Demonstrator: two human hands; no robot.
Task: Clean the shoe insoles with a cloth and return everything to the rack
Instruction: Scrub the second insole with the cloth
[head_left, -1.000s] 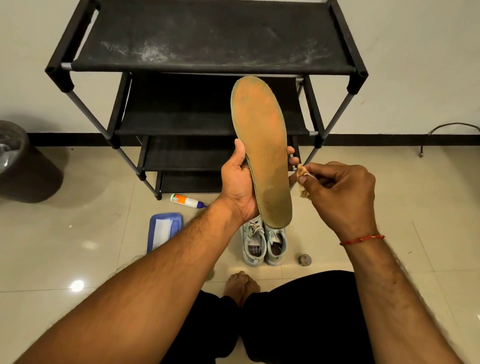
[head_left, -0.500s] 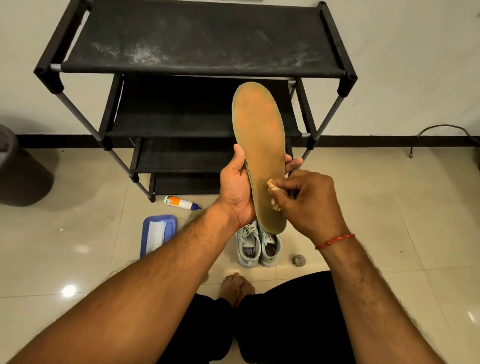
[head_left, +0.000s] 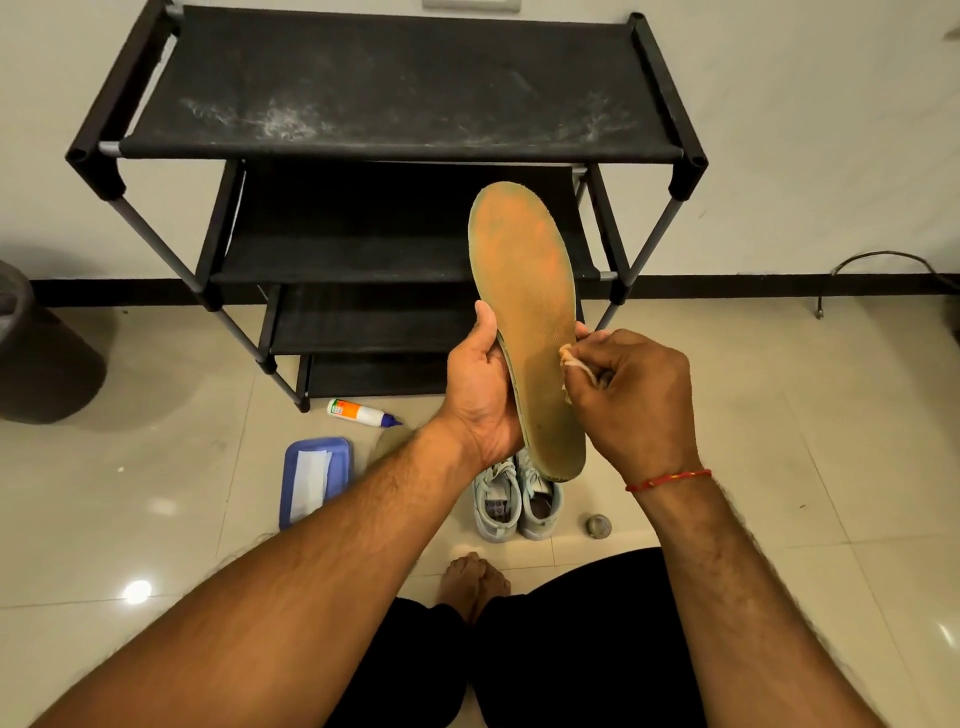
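Above tile floor (head_left: 831, 467), left hand (head_left: 480, 395) gripping insole (head_left: 524, 270), right hand (head_left: 639, 400) pinching cloth (head_left: 571, 362), rack (head_left: 395, 93) behind

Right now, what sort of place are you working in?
Probably a home entryway or hallway: a black fabric shoe rack stands on glossy floor tiles, with a pair of pale sneakers on the floor before it.

Bright indoor light, glare spots on glossy floor (head_left: 135, 591), sharp focus, wide-angle edge bending
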